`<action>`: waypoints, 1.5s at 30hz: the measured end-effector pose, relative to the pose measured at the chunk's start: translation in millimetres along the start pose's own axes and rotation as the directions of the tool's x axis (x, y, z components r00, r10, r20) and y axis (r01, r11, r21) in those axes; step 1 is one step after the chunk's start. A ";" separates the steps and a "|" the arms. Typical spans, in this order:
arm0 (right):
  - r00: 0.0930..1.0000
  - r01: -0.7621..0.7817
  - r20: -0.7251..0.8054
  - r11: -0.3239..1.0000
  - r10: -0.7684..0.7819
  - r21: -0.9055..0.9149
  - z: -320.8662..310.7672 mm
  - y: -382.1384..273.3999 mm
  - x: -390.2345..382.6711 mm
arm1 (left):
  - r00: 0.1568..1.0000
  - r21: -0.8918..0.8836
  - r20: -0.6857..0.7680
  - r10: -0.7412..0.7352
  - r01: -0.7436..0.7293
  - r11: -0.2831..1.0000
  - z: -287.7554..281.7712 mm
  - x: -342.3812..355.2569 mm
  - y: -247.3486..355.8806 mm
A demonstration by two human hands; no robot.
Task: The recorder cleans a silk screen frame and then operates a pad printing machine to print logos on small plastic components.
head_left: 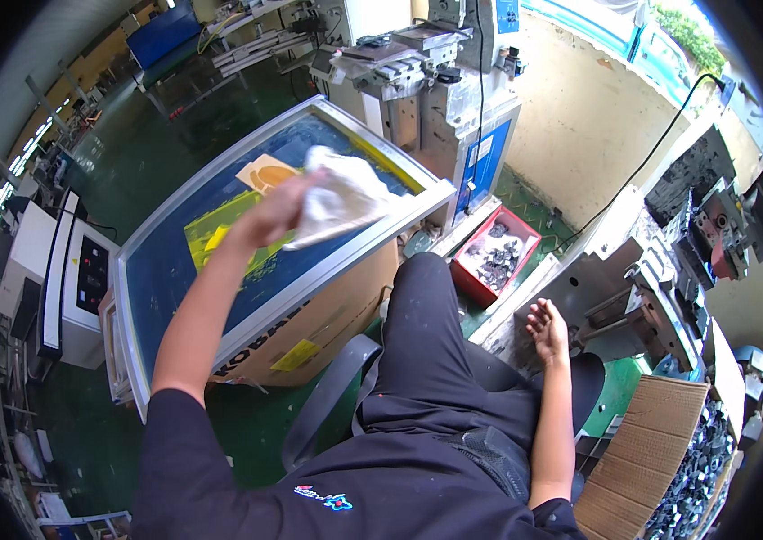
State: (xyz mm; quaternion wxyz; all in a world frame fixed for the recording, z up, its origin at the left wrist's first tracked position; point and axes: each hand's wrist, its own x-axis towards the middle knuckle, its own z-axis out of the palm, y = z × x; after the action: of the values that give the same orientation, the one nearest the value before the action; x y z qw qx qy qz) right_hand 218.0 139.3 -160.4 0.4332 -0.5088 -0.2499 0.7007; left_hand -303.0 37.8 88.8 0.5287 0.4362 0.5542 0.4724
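Observation:
My left hand (281, 214) grips a crumpled white cloth (344, 202) over a screen-printing frame (431, 193) with a silvery metal rim and dark blue mesh. The cloth covers part of the mesh; whether it presses on it I cannot tell. Beside that hand, a yellow patch (210, 220) and a tan piece with a rounded shape (264, 171) show on the screen. Under the frame stands a cardboard box (345, 297). Above my right thigh, my right hand (549, 331) is empty, palm turned up, its fingers loosely bent and apart.
A red bin (497, 256) of small dark parts sits on the floor past my knees. Machines stand ahead (480, 153) and to the right (660, 288). At lower right is an open carton (647, 450) with many small parts. A white machine (76, 279) stands left.

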 end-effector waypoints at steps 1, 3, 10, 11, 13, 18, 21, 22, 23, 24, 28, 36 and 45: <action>1.000 0.000 -0.010 1.000 0.000 0.000 -3.3 -0.3 -0.2 | 0.994 0.450 -0.105 -0.032 0.076 0.890 27.1 19.6 10.4; 1.000 -0.011 0.012 1.000 0.010 0.011 -13.0 -1.8 0.5 | 0.993 0.681 0.028 0.111 -0.100 0.725 53.7 56.5 18.3; 1.000 0.017 -0.015 0.995 -0.015 0.094 -22.3 -5.2 6.2 | 0.956 0.134 -0.223 0.192 -0.165 0.977 73.7 135.8 93.2; 1.000 0.010 -0.004 0.994 -0.010 0.110 -25.5 -3.5 6.4 | 0.957 0.139 -0.211 0.200 -0.173 0.975 80.2 142.8 95.7; 1.000 0.003 0.012 0.990 -0.005 0.140 -15.0 -4.9 6.2 | 0.992 0.231 -0.063 0.111 -0.093 0.969 84.9 146.9 102.8; 1.000 0.001 0.022 0.996 -0.003 0.086 -10.4 -4.5 7.7 | 0.966 0.084 -0.101 0.236 -0.228 0.970 97.6 189.0 119.8; 1.000 -0.024 -0.003 0.997 0.025 0.074 -14.9 -0.3 7.7 | 0.879 0.016 -0.190 0.437 -0.442 0.897 89.6 233.6 145.7; 0.999 -0.034 -0.007 0.997 0.035 0.070 -16.8 2.3 8.1 | 0.855 0.029 -0.215 0.472 -0.477 0.878 86.4 250.2 155.0; 0.999 -0.043 -0.013 0.997 0.044 0.067 -19.5 4.6 8.0 | 0.830 0.039 -0.239 0.504 -0.511 0.859 83.9 266.9 163.7; 0.999 -0.046 -0.025 0.997 0.048 0.064 -18.9 5.6 7.5 | 0.828 0.066 -0.264 0.494 -0.495 0.866 79.2 282.7 172.5; 0.999 -0.035 -0.038 0.998 0.037 0.061 -18.8 3.7 7.8 | 0.757 0.012 -0.364 0.542 -0.578 0.816 60.4 354.1 189.9; 0.992 0.014 -0.127 0.998 -0.006 0.061 -30.5 -10.4 -3.9 | 0.857 -0.292 -0.362 0.368 -0.479 0.828 61.1 441.9 176.5; 0.987 0.017 -0.158 0.995 -0.001 0.101 -43.3 -9.9 -1.0 | 0.931 -0.357 -0.273 0.244 -0.333 0.872 53.4 442.1 177.6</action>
State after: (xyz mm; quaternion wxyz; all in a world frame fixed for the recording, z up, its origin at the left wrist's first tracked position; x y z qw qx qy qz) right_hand 261.9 139.4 -167.6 0.4800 -0.5387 -0.1812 0.6682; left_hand -279.3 506.4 187.1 0.4648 0.3430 0.4296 0.6941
